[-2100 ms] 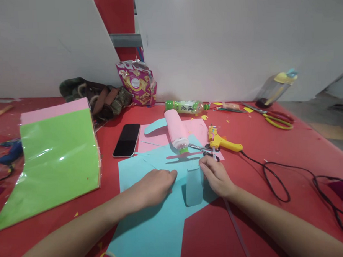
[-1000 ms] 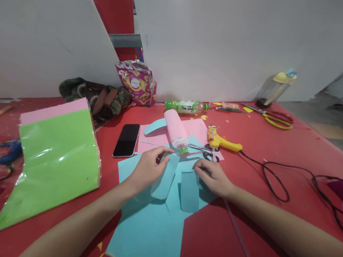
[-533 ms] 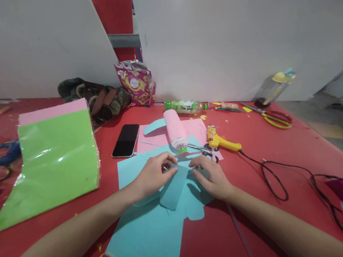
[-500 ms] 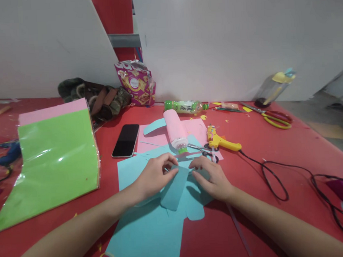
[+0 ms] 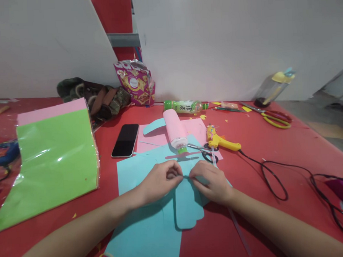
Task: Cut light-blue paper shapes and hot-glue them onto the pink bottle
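Note:
My left hand and my right hand are both closed in a pinch on the top end of a light-blue paper strip with rounded lower corners. The strip hangs toward me over larger light-blue paper. Just beyond my hands lies a bottle wrapped in pink paper, its green cap toward me and a blue paper flap sticking out to its left. Scissors with black handles lie right of the cap, partly under a yellow glue gun.
A phone and a green paper pack in clear plastic lie to the left. At the back are a snack bag, a green-labelled bottle and red-and-yellow-handled scissors. A black cord loops across the right.
The blue strip has swung from a slant to nearly straight toward me. My left hand has moved slightly right and nearer, and both hands now pinch the strip's top edge.

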`<state>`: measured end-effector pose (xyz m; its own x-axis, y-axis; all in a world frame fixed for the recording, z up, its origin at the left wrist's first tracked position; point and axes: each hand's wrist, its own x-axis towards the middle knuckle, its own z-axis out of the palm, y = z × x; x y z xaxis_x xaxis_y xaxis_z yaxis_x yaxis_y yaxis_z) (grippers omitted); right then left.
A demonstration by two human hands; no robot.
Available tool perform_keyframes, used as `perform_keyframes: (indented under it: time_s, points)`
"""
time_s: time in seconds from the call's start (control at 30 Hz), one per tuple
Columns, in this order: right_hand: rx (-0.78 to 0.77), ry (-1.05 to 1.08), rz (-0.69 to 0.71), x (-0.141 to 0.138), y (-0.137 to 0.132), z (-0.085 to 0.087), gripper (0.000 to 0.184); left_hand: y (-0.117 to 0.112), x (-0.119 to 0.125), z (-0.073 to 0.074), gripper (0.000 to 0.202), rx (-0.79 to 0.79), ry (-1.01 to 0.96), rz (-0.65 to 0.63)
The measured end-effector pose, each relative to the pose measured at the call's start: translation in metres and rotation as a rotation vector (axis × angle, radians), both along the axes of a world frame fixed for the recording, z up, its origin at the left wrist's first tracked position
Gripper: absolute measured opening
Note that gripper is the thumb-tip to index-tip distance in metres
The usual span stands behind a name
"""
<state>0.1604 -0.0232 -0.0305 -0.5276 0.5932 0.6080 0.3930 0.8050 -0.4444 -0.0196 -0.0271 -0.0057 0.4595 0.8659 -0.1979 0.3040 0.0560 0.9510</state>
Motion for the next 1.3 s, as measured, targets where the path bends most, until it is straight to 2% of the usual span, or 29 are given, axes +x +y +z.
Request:
perform_keyframes:
  time_s: [0.13,0.23,0.53,0.7,0.77,0.87,1.0,1.17,1.3]
  points:
    - [0.12,-0.057,0.023,0.002,0.0,-0.005,0.013,0.001,0.002,0.002,0.009,-0.216,-0.048,-0.005]
    - [0.144,-0.061,0.014,0.003,0.0,-0.008,0.014,0.001,0.003,0.005,0.015,-0.298,-0.053,0.032]
    - [0.208,-0.079,0.027,0.003,0.0,-0.008,0.018,0.0,0.004,0.001,0.018,-0.276,-0.004,-0.035]
    - [0.276,-0.112,0.025,0.003,0.0,-0.005,0.018,0.001,0.002,-0.003,0.021,-0.179,0.032,-0.069]
    - [0.242,-0.107,0.013,0.002,-0.001,-0.002,0.014,0.001,0.001,-0.004,0.022,-0.088,0.05,-0.097]
    - [0.113,-0.065,0.002,0.001,-0.001,0.0,0.008,0.001,0.001,-0.003,0.022,0.063,0.108,-0.111]
    - [-0.061,0.033,-0.04,0.0,0.0,0.001,0.01,-0.001,0.0,-0.002,0.023,0.212,0.171,-0.094]
    - [-0.194,0.027,-0.095,-0.001,-0.001,0.002,0.008,-0.002,0.0,-0.002,0.024,0.267,0.17,-0.09]
    - [-0.204,0.01,-0.091,-0.002,-0.001,0.001,0.009,-0.002,-0.001,-0.003,0.024,0.265,0.188,-0.093]
